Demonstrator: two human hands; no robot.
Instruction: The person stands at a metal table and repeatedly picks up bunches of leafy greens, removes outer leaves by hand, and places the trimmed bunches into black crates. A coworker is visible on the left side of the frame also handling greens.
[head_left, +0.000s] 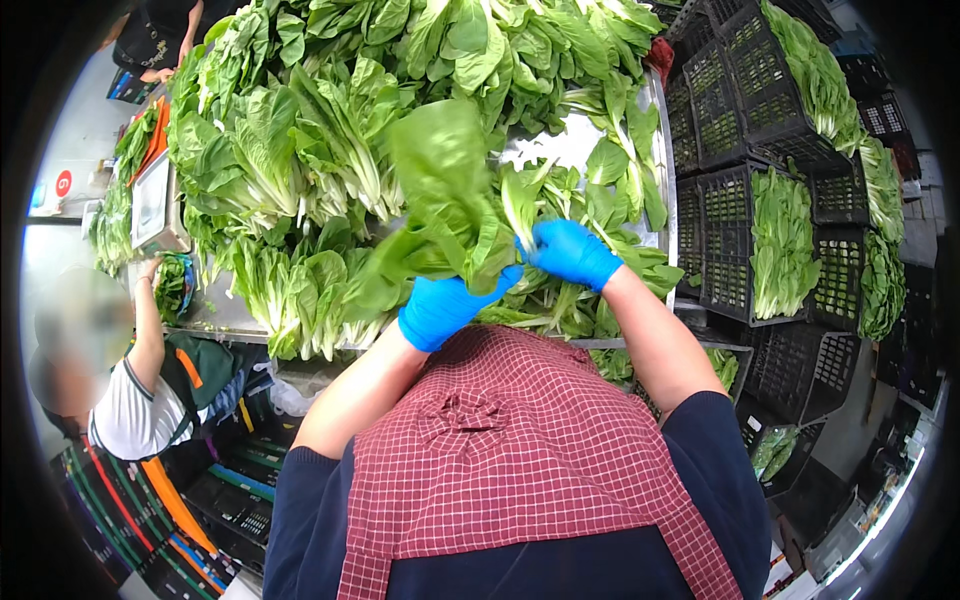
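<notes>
My left hand, in a blue glove, is closed around a bunch of leafy greens just above the front edge of the metal table. The bunch's upper leaves are blurred by motion. Close to its right stands my right hand, also gloved in blue, with its fingers curled at the lower end of a pale leaf stalk. Blur hides whether those fingers grip the stalk. Loose leaves lie under and around both hands. Behind them, large heaps of leafy greens cover much of the table.
Black plastic crates packed with greens are stacked along the right side. A white-shirted person reaches toward the table's left end, near a pale box-shaped device. Another person stands at the far left. The table's right metal rim borders the crates.
</notes>
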